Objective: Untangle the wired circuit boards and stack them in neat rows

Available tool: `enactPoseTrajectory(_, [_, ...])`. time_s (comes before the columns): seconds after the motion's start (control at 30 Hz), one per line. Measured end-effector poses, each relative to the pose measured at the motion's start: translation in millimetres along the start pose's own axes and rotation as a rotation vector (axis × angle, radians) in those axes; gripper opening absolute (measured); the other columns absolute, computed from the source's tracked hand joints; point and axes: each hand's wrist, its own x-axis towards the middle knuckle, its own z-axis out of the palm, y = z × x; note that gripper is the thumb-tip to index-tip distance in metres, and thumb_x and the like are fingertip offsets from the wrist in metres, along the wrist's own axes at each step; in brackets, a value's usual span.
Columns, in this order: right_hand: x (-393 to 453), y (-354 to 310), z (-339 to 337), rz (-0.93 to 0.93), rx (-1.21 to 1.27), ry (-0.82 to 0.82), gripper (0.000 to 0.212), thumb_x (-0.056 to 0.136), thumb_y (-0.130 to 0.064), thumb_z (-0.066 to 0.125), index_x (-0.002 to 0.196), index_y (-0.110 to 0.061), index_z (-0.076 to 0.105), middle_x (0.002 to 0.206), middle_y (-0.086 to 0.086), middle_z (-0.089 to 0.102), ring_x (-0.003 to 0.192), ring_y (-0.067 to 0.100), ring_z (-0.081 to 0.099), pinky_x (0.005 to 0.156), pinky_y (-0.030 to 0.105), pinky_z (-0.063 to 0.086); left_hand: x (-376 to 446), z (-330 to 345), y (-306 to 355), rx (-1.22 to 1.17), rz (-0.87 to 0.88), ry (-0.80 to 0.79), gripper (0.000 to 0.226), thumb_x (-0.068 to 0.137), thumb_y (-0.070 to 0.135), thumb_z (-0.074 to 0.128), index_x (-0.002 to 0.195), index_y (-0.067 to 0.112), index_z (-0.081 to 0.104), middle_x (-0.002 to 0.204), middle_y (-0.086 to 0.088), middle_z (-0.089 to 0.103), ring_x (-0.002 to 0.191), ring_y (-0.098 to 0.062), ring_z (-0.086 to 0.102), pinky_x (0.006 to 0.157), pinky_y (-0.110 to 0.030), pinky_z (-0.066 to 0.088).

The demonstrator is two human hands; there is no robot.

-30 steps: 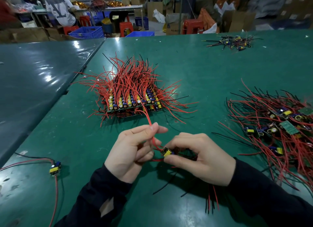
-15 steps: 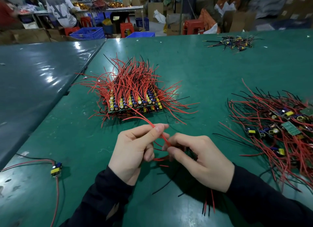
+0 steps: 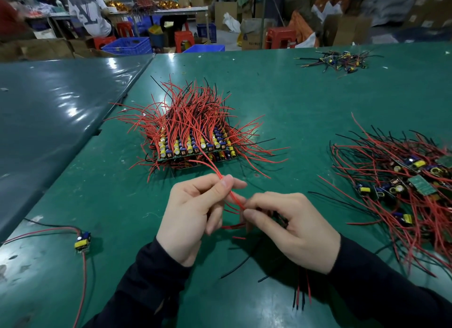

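A neat stack of circuit boards [image 3: 195, 149] with yellow and blue parts stands mid-table, red and black wires fanning up and out from it. A tangled pile of wired boards [image 3: 401, 188] lies at the right. My left hand [image 3: 195, 215] pinches red wires [image 3: 233, 196] between thumb and forefinger, the strands running up toward the stack. My right hand [image 3: 288, 227] is curled round a small wired board that its fingers hide; black and red wire ends trail below the wrist.
One loose board with a yellow part [image 3: 82, 241] and red and black leads lies at the near left. A small heap of wired parts [image 3: 340, 61] sits at the far right. A seam divides the green table [image 3: 305, 112] from a second table [image 3: 49, 112]. People and crates stand beyond.
The yellow part seen between my hands a second ago is now hidden in my right hand. My left fingers have slid up along the red wires, drawing them straighter.
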Motion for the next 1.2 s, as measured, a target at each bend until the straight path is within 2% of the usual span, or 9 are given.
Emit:
enactPoseTrajectory(0.07, [0.8,2.4,-2.1,0.012,-0.014,0.024,0.015,0.091,-0.016,0.058,0.077,-0.015,0.064,0.07,-0.011,0.059,0.066,0.004,0.053,0.066,0.02,0.042,0.3,0.0,-0.7,0.049,0.038,0.023,0.026,0.081,0.028,0.056,0.085,0.009,0.073,0.074,-0.012,0.07,0.031,-0.006,0.031,0.04,-0.02,0.025])
enactPoseTrajectory(0.17, [0.0,3.5,0.1,-0.004,-0.086,0.025,0.013,0.09,-0.017,0.059,0.08,-0.014,0.066,0.07,-0.012,0.059,0.067,0.007,0.053,0.066,0.021,0.043,1.6,-1.8,-2.5,0.089,0.049,0.076,0.023,0.089,0.02,0.049,0.095,0.008,0.068,0.074,-0.007,0.07,0.035,-0.007,0.035,0.04,-0.021,0.025])
enactPoseTrajectory(0.3, [-0.8,3.9,1.1,-0.026,-0.137,-0.006,0.013,0.09,-0.019,0.057,0.081,-0.014,0.066,0.07,-0.016,0.055,0.069,0.006,0.053,0.067,0.022,0.044,1.6,-2.4,-3.3,0.083,0.048,0.088,0.022,0.096,0.008,0.041,0.09,0.003,0.062,0.067,-0.002,0.065,0.035,-0.007,0.035,0.037,-0.016,0.026])
enactPoseTrajectory(0.4, [-0.1,1.8,2.6,-0.036,-0.13,-0.027,0.014,0.091,-0.019,0.057,0.08,-0.015,0.065,0.069,-0.022,0.05,0.069,0.004,0.051,0.067,0.021,0.043,0.4,-0.3,-2.4,0.001,0.041,0.04,0.02,0.097,0.008,0.039,0.087,0.003,0.056,0.064,-0.002,0.056,0.036,-0.006,0.025,0.037,-0.014,0.023])
enactPoseTrajectory(0.6, [-1.0,2.5,1.6,-0.009,-0.135,-0.033,0.013,0.09,-0.02,0.057,0.079,-0.018,0.065,0.067,-0.016,0.054,0.067,0.004,0.052,0.067,0.026,0.045,2.4,-0.7,-1.9,-0.072,0.003,0.066,0.02,0.096,0.011,0.042,0.1,0.005,0.061,0.063,-0.003,0.054,0.036,-0.005,0.024,0.036,-0.015,0.023])
enactPoseTrajectory(0.7, [-2.1,2.1,4.8,-0.015,-0.172,-0.063,0.013,0.09,-0.021,0.057,0.079,-0.02,0.064,0.067,-0.015,0.054,0.067,0.006,0.052,0.066,0.029,0.045,4.2,-3.1,-1.3,-0.065,0.024,0.133,0.021,0.092,0.016,0.047,0.096,0.003,0.063,0.059,0.0,0.051,0.035,-0.005,0.023,0.036,-0.013,0.023])
enactPoseTrajectory(0.93, [-2.7,3.1,4.9,-0.007,-0.198,-0.092,0.014,0.091,-0.023,0.056,0.08,-0.022,0.064,0.066,-0.018,0.051,0.066,0.005,0.049,0.065,0.029,0.044,5.5,-5.5,-0.3,-0.013,0.099,0.205,0.021,0.093,0.008,0.047,0.093,0.0,0.065,0.054,-0.002,0.05,0.035,-0.007,0.03,0.036,-0.016,0.029])
enactPoseTrajectory(1.07, [-2.4,1.1,4.2,0.014,-0.144,-0.096,0.015,0.09,-0.022,0.056,0.077,-0.021,0.063,0.064,-0.015,0.054,0.064,0.002,0.049,0.065,0.024,0.042,6.0,-7.4,0.9,0.016,0.124,0.245,0.019,0.092,0.007,0.05,0.095,0.001,0.068,0.055,-0.004,0.053,0.035,-0.01,0.033,0.038,-0.017,0.027])
enactPoseTrajectory(1.2, [-2.9,-0.9,4.6,0.045,-0.073,-0.143,0.017,0.091,-0.022,0.056,0.077,-0.021,0.064,0.065,-0.008,0.061,0.065,0.006,0.053,0.067,0.029,0.045,5.4,-8.5,-0.2,0.053,0.114,0.276,0.016,0.09,0.007,0.054,0.093,0.006,0.07,0.055,-0.004,0.061,0.032,-0.01,0.042,0.035,-0.015,0.028])
